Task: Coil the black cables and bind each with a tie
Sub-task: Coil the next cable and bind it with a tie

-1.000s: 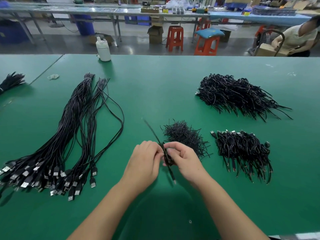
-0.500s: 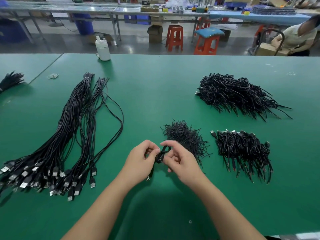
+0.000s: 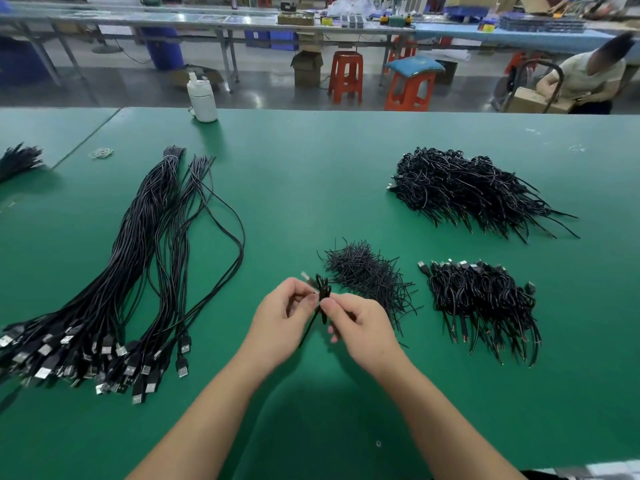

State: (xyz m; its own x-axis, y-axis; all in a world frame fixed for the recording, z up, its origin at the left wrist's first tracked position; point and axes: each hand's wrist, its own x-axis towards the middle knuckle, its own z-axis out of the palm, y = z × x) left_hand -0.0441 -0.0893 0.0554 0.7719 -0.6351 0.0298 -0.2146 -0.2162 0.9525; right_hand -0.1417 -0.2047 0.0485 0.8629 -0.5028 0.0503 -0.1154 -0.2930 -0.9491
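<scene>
The left hand [image 3: 282, 318] and right hand [image 3: 360, 329] pinch a small coiled cable [image 3: 322, 299] between their fingertips above the green table [image 3: 311, 168]. The tie pile [image 3: 369, 275] lies just beyond; uncoiled cables [image 3: 114, 289] lie far left, bound coils [image 3: 481, 299] right.

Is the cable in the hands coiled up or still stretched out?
Coiled: the cable is a small bunch pinched between the left hand and right hand. Whether a tie is on, cannot tell.

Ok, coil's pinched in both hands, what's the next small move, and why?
Probably finish twisting the tie: the left hand and right hand both pinch the coiled cable at its waist, with the heap of ties just behind. Whether the tie is already closed cannot be told.
</scene>
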